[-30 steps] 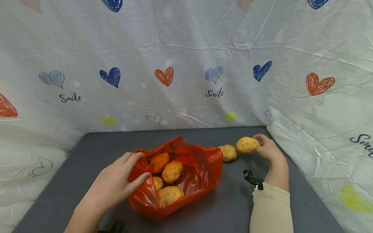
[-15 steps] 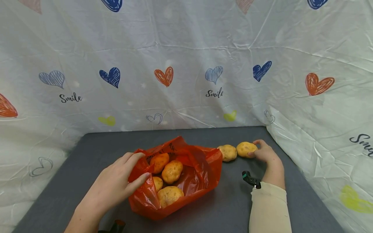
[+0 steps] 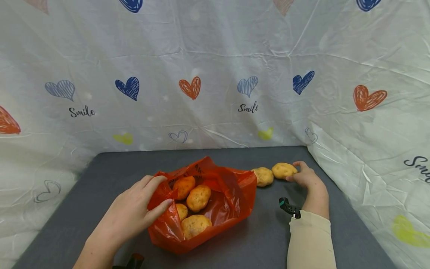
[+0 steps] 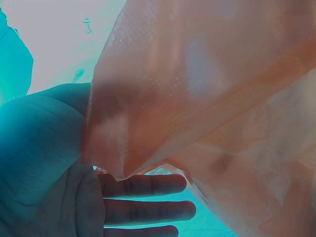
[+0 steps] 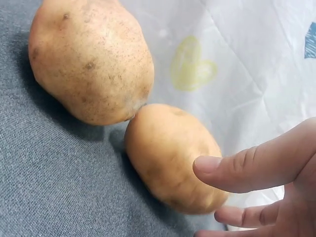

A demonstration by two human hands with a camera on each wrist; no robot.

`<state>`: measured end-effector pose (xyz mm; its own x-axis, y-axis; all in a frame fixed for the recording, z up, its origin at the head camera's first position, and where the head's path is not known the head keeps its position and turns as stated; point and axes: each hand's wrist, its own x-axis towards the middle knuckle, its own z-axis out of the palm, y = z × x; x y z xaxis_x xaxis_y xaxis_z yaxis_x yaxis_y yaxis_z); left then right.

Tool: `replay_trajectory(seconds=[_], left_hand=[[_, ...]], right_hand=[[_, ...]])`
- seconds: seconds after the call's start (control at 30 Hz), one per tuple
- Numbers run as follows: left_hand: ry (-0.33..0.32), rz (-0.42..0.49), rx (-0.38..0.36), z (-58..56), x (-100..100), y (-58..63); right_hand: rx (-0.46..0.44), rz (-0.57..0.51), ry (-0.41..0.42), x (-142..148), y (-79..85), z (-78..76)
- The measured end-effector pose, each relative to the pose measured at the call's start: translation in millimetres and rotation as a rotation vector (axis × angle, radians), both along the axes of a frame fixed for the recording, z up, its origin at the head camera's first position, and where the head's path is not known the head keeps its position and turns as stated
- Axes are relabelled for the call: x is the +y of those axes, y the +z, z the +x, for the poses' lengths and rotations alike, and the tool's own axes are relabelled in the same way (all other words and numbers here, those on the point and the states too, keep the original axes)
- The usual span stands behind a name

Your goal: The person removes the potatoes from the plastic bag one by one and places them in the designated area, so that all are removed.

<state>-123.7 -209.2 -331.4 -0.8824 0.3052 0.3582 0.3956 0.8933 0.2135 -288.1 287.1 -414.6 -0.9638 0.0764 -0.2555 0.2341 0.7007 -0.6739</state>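
Observation:
A red plastic bag [image 3: 231, 194] lies with its mouth spread, several potatoes [image 3: 199, 198] inside it. My left hand [image 3: 132, 205] holds the bag's left edge between thumb and fingers; in the left wrist view the thin plastic [image 4: 197, 108] covers the thumb and index finger, while other fingers [image 4: 148, 211] stretch out below. Right of the bag sits one potato [image 3: 264, 176], partly behind the bag's edge. Beside it, a second potato [image 3: 283, 170] is pinched at its right end by my right hand [image 3: 307, 176]. In the right wrist view the thumb [image 5: 237, 170] overlaps this smaller potato [image 5: 168, 153], which meets the larger potato [image 5: 91, 59].
Dark grey cloth [image 3: 255, 239] covers the table. A pale sheet with printed hearts [image 3: 215, 127] hangs behind and along both sides. A black wrist device [image 3: 289, 207] sticks out by the right wrist, and another dark device [image 3: 134, 260] shows under the left wrist.
My right hand has lowered its potato beside the other loose potato, and over the last half second it has barely moved. The left hand has kept its hold on the bag.

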Motion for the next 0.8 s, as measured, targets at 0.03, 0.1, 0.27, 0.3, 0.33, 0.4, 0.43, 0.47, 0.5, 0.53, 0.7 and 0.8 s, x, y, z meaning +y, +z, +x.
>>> replay_trajectory(seconds=[0.03,0.1,0.27,0.3,0.33,0.4,0.43,0.47,0.5,0.53,0.7,0.8], left_hand=[[0.0,0.0,-0.001,0.1,-0.1,0.1],[0.0,-0.001,-0.001,0.3,-0.3,0.0],[-0.003,-0.002,0.006,0.5,-0.8,-0.5],[-0.002,-0.002,0.004,0.5,-0.9,-0.3],[-0.002,-0.002,0.003,0.4,-0.9,-0.1],[-0.001,-0.001,0.0,0.3,-0.9,0.4],[-0.002,-0.001,0.0,0.2,-1.0,0.6],[-0.003,-0.001,0.001,0.1,-1.0,0.8],[-0.004,-0.001,0.004,0.0,-1.0,1.0],[-0.005,0.0,0.011,-0.1,-1.0,1.1],[-0.021,0.008,0.085,0.5,-1.6,1.1],[-0.036,0.016,0.139,1.1,-1.8,1.1]], right_hand=[[0.001,0.004,0.005,-0.7,0.5,0.2],[0.0,0.016,0.017,-2.3,2.2,0.8],[-0.006,0.051,0.025,-9.2,12.2,4.5],[-0.003,0.064,0.024,-11.2,15.6,5.8],[0.006,0.077,0.025,-13.6,19.5,7.2],[0.034,0.108,0.039,-19.6,28.2,10.8],[0.05,0.121,0.052,-23.3,33.7,13.0],[0.073,0.13,0.07,-27.8,39.8,15.6],[0.098,0.139,0.093,-32.5,45.6,18.0],[0.124,0.144,0.118,-37.7,51.4,20.7],[0.261,0.165,0.237,-68.2,76.6,36.7],[0.365,0.166,0.288,-87.2,88.8,49.7]])
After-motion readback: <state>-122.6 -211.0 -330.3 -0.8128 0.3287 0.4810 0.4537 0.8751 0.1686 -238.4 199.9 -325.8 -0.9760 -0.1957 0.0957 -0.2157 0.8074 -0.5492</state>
